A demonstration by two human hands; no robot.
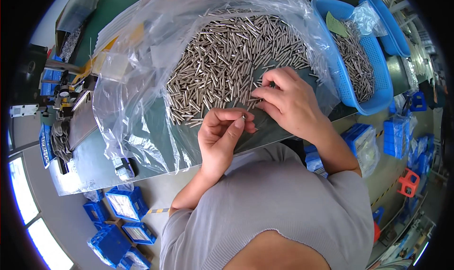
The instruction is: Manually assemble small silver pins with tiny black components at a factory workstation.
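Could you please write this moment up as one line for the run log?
left hand: pinching one metal pin | right hand: fingers in pin pile | pile on clear plastic bag | blue basket: more pins

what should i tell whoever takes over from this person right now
Left hand: pinching one small metal pin at the fingertips, raised just off the table.
Right hand: fingers down in the near edge of the pin pile, picking at pins.
Things: the loose pile lies on a clear plastic bag spread over the green table. A blue basket at the right holds more pins.
Done: how many have been handled cannot be told.
Left: most of the pile is still on the bag.
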